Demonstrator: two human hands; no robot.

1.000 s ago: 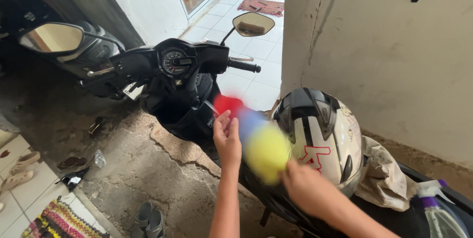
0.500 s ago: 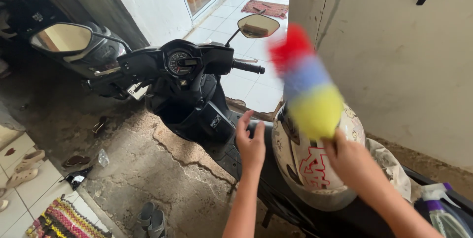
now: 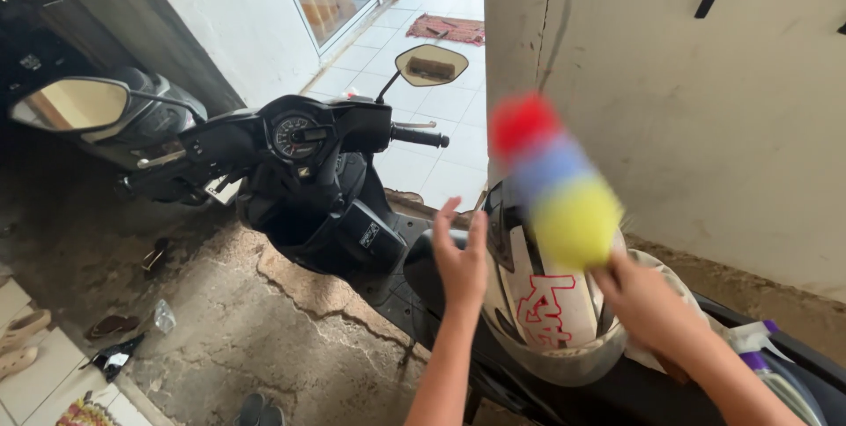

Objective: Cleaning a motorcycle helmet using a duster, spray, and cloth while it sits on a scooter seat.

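Head view: right hand [image 3: 648, 303] clamped on handle of blurred red-blue-yellow duster [image 3: 555, 184], raised above white helmet [image 3: 551, 303] sitting on black scooter [image 3: 326, 188] seat. Left hand [image 3: 460, 259] w/ fingers apart, holding nothing, just beside helmet's front edge, near wall [image 3: 705, 126].

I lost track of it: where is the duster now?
The duster is right of centre in the head view, raised in the right hand above the white helmet.
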